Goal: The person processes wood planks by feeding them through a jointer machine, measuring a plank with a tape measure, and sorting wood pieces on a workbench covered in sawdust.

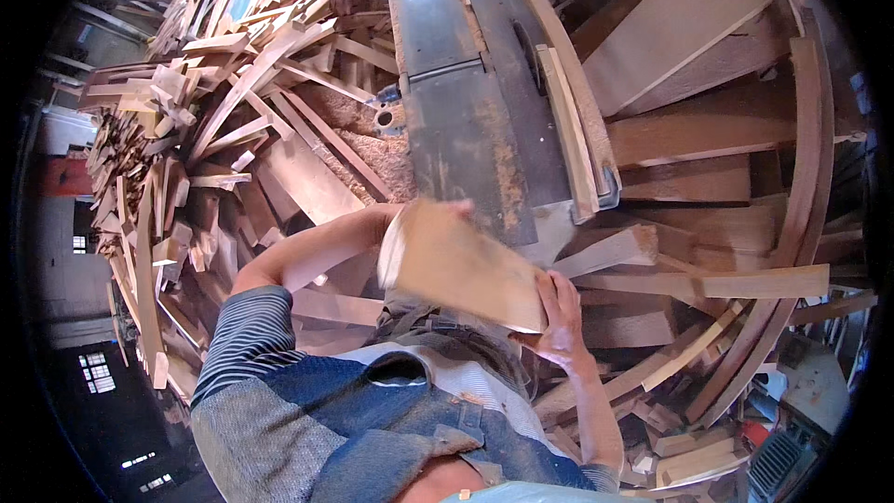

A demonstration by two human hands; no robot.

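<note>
A short, wide wooden board (463,265) is held up in front of my body, slightly blurred by motion. My right hand (561,324) grips its right end, with the fingers over the edge and the thumb underneath. My left hand (458,209) is mostly hidden behind the board; only some fingers show at its far edge. Just beyond the board lies the flat metal bed of a woodworking machine (447,130), dusted with sawdust. A cutter slot crosses this bed, and what looks like a round saw blade (529,51) stands at its right side.
Long wooden strips (570,130) lie along the machine's right edge. A large heap of offcuts (251,74) fills the left side, with sawdust (372,156) beside the machine. Stacked planks (708,126) and a long curved timber (808,149) crowd the right.
</note>
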